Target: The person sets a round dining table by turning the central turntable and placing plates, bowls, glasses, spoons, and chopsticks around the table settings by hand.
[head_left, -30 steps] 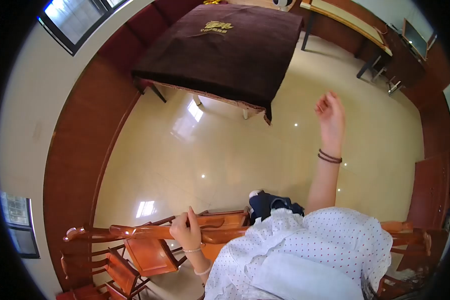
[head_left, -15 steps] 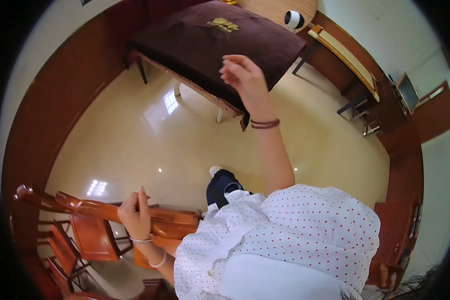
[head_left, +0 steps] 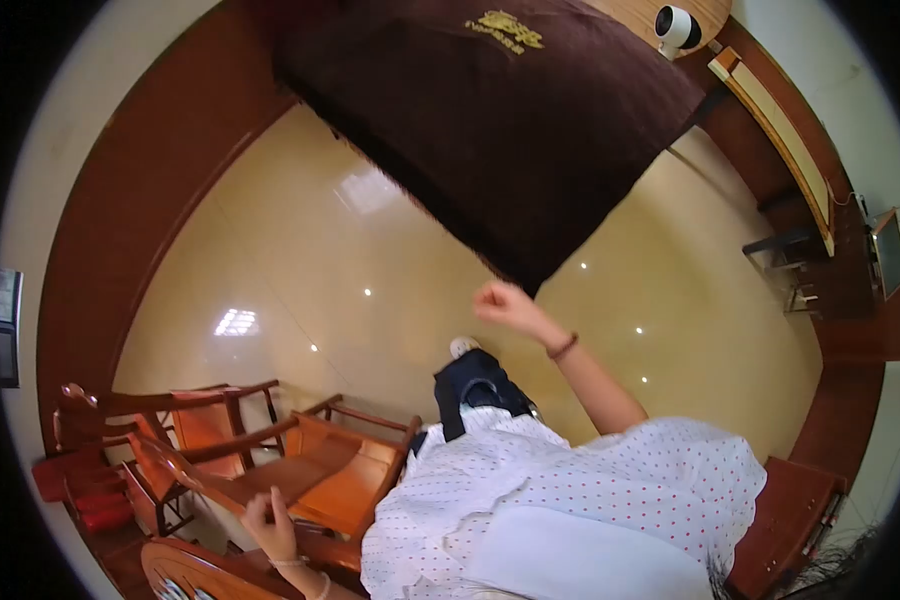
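Observation:
My right hand point(head_left: 510, 308) is closed in a loose fist with nothing visible in it, in front of the near corner of a dark brown cloth point(head_left: 490, 130) with gold lettering that covers a table. A dark band circles that wrist. Low on the left, my left hand point(head_left: 270, 525) has its fingers curled, with nothing seen in them. It is in front of an orange-brown wooden chair point(head_left: 340, 480); whether it touches the wood I cannot tell.
More wooden chairs point(head_left: 205, 430) stand at the left, and a curved chair back point(head_left: 205, 575) is at the bottom left. A white and black device point(head_left: 676, 28) is on a round wooden surface at the top. A long narrow table point(head_left: 780, 140) stands along the right wall.
The cloth-covered table appears larger and nearer. My right hand has come down from in front of the cloth to its near corner. My left hand is lower in view, and more of the chairs shows.

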Tool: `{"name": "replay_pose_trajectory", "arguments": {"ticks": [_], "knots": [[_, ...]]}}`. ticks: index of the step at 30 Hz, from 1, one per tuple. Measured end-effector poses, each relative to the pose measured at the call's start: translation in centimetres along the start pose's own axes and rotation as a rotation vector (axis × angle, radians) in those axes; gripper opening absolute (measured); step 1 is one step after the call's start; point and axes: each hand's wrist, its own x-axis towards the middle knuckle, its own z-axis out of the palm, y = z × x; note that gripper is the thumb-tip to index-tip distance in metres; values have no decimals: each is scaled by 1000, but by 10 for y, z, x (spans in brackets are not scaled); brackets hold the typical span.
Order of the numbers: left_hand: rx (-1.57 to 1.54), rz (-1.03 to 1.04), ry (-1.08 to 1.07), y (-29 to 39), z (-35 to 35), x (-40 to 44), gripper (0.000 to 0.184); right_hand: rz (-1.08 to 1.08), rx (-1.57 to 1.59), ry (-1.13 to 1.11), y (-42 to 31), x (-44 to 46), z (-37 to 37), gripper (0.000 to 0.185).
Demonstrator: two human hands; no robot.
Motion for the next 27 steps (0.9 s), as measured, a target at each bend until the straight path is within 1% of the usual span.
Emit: {"name": "replay_pose_trajectory", "arguments": {"ticks": [1,2,3,4,5,6,8,9,11,12,13,15,16,17,18,19,20,21,23,25,26,27], "knots": [[8,-36,-7,5,-1,3,26,94,13,-8,11,-6,-6,17],[11,-77,-14,9,0,5,27,147,-46,6,30,-9,-11,18],[-54,-104,24,10,4,7,27,163,3,1,31,-10,-13,19],[-40,-141,25,25,5,10,30,245,54,-19,27,-10,-14,20],[-27,-181,26,39,5,13,34,258,23,-39,29,-5,-12,20],[-32,-190,46,39,9,15,34,242,59,-58,22,1,-10,21],[153,-302,11,30,12,17,32,214,17,-141,6,21,-8,22],[146,-313,35,30,16,20,32,190,17,-183,2,33,-7,22],[411,-128,79,31,23,23,30,196,41,-250,-13,60,-2,21],[488,-133,40,38,22,27,24,203,6,-295,-23,73,2,21],[481,-190,71,39,28,26,24,211,-36,-351,-34,87,7,21],[162,-423,-41,38,41,23,20,242,7,-471,-46,116,26,22],[47,-483,-97,63,42,36,23,273,-2,-546,-58,133,41,22],[-248,-635,-63,76,56,45,23,307,-9,-619,-73,146,59,22],[-395,-668,-133,67,75,51,24,272,-2,-703,-80,162,77,23],[-551,-635,-221,85,72,80,28,270,-22,-785,-89,179,96,24],[-677,-652,-255,71,93,91,35,291,-32,-858,-95,197,116,24],[-684,-676,-202,57,99,109,35,307,-37,-926,-99,217,138,25],[-489,-671,-407,19,99,154,41,297,-73,-1048,-102,258,184,27],[-386,-774,-352,-42,96,190,45,282,-74,-1139,-95,305,225,27],[-263,-750,-279,-60,75,215,48,283,-107,-1129,-93,327,244,28],[-224,-804,-254,-87,61,240,50,281,-143,-1117,-96,353,261,29]]}}
